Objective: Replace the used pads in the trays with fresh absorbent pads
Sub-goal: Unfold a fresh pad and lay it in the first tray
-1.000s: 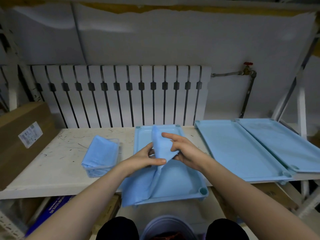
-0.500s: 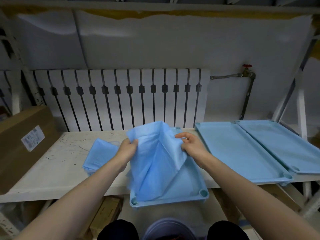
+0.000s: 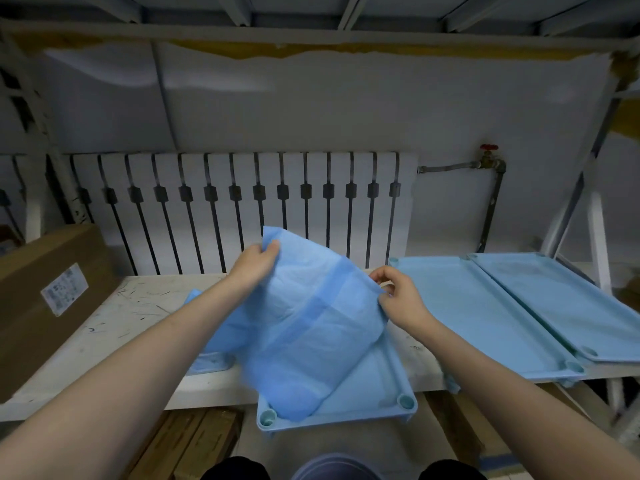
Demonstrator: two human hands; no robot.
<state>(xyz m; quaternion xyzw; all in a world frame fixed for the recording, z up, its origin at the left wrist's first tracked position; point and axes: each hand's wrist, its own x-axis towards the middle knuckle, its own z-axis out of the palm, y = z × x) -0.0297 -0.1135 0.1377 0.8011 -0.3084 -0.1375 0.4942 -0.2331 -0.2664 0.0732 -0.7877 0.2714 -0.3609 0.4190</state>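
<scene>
The left hand and the right hand hold a blue pad spread between them above the tabletop. The left fingers are clamped on the pad's upper corner, with the thumb on the near face and the rest behind it. The right fingers are curled and pinch the pad's side edge, lower than the left fingers and off to their right.

From both sets of fingers the pad hangs down and toward the person. It is partly folded, and a darker band runs slantwise across it. Its lower end rests in a blue tray that lies below the fingers, touching the tray's floor by the near left corner. The tray's near end juts over the tabletop's front edge.

To the right of the right fingers a second tray lies flat on the tabletop, and a third tray lies just beyond it, edge to edge. Below and left of the left fingers is a stack of folded pads, mostly hidden by the forearm and the held pad. Farther left stands a cardboard box with a white label. Behind the fingers a white radiator runs along the wall.
</scene>
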